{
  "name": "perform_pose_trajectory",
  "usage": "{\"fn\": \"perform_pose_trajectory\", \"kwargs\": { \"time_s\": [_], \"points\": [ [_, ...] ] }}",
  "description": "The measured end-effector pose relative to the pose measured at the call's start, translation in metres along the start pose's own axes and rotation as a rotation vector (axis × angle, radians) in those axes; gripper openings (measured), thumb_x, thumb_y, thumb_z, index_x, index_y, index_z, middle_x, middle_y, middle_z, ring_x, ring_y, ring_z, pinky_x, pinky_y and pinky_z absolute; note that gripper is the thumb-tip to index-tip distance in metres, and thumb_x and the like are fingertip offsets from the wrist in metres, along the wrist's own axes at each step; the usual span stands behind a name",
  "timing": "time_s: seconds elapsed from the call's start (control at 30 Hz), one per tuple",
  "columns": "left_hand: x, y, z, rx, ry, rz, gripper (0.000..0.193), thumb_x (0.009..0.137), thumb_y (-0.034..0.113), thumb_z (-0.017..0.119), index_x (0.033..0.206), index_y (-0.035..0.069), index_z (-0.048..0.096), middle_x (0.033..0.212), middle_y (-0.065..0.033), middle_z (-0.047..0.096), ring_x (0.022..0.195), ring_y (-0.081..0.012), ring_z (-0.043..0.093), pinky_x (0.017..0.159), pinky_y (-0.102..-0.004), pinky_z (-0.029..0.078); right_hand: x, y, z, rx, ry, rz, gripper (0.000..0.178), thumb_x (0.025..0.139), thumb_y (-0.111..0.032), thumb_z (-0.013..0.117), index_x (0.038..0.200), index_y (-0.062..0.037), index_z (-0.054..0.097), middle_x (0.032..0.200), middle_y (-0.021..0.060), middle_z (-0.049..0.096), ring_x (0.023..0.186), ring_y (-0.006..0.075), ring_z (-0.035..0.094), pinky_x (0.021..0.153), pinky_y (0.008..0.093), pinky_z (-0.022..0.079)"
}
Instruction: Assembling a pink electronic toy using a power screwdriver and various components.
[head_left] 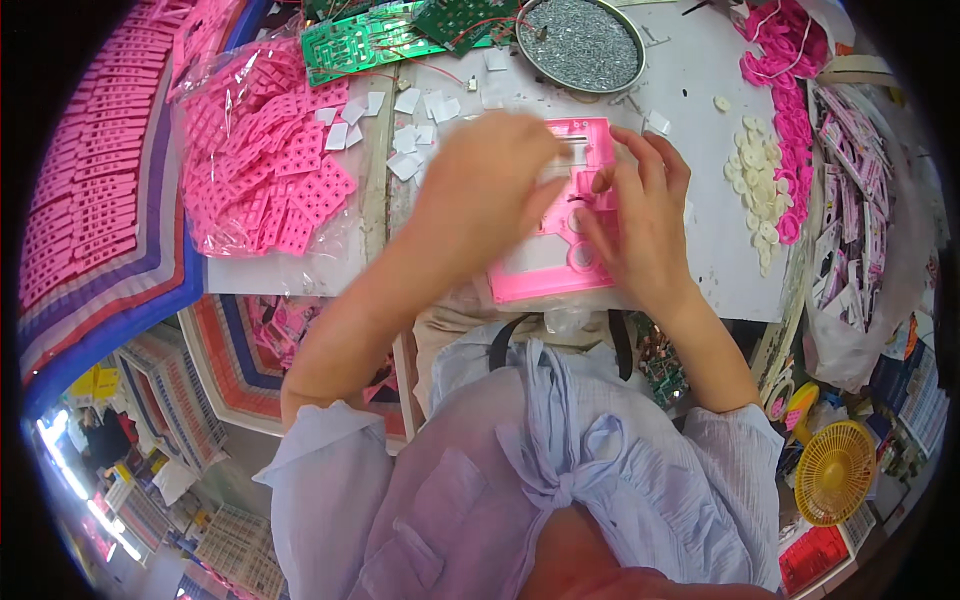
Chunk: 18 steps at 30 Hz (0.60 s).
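A flat pink plastic casing [540, 284] lies on the white worktop in front of me, with round and rectangular recesses inside it. My left hand [490, 185] is over the casing's left side, smeared by motion; its thumb reaches in over the casing, and whether its fingers hold anything cannot be made out. At the right edge my right hand [650, 225] grips the casing, its thumb and a bent finger over the inside. Small white square pieces [408, 140] are scattered beyond my left hand.
A clear bag of pink keypad pieces [265, 160] is at the left. Green circuit boards [370, 42] and a round tray of small metal parts [582, 45] stand at the back. Cream discs [752, 165] and pink rings [790, 130] lie right, beside a bag of printed pieces [850, 210].
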<state>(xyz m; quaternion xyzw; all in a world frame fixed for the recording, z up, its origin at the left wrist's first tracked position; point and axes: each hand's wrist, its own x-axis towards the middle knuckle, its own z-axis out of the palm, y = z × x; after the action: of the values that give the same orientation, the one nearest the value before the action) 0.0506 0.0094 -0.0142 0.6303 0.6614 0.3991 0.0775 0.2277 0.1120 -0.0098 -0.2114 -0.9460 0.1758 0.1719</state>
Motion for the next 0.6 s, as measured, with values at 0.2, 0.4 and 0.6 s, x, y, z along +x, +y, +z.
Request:
{"fn": "perform_pose_trajectory", "kwargs": {
  "time_s": [0.2, 0.4, 0.6],
  "points": [
    [0.107, -0.075, 0.037, 0.622, -0.087, 0.004, 0.018, 0.081, 0.022, 0.061, 0.073, 0.011, 0.073, 0.078, -0.0112, 0.070, 0.084, -0.0284, 0.068, 0.078, -0.0480, 0.044, 0.047, 0.040, -0.038, 0.251, 0.292, -0.162, 0.041, 0.079, -0.019, 0.078, 0.109, -0.0011, 0.056, 0.116, 0.0153, 0.058, 0.112, 0.0320, 0.054, 0.095, 0.0426, 0.044],
    [0.116, -0.072, 0.049, 0.582, -0.206, 0.116, 0.015, 0.081, 0.020, 0.060, 0.076, 0.013, 0.072, 0.079, -0.0101, 0.071, 0.083, -0.0276, 0.068, 0.081, -0.0473, 0.040, 0.117, 0.113, -0.128, 0.889, 0.711, -0.115, 0.034, 0.096, -0.014, 0.062, 0.125, 0.0002, 0.052, 0.108, 0.0146, 0.063, 0.101, 0.0248, 0.064, 0.089, 0.0388, 0.052],
    [0.116, -0.076, 0.052, 0.629, -0.215, 0.078, 0.018, 0.084, 0.022, 0.058, 0.078, 0.012, 0.071, 0.079, -0.0118, 0.071, 0.079, -0.0287, 0.067, 0.081, -0.0479, 0.040, 0.126, 0.079, -0.114, 0.965, 0.316, -0.132, 0.031, 0.096, -0.016, 0.062, 0.120, 0.0012, 0.053, 0.087, 0.0112, 0.066, 0.086, 0.0203, 0.067, 0.076, 0.0347, 0.055]
  ]
}}
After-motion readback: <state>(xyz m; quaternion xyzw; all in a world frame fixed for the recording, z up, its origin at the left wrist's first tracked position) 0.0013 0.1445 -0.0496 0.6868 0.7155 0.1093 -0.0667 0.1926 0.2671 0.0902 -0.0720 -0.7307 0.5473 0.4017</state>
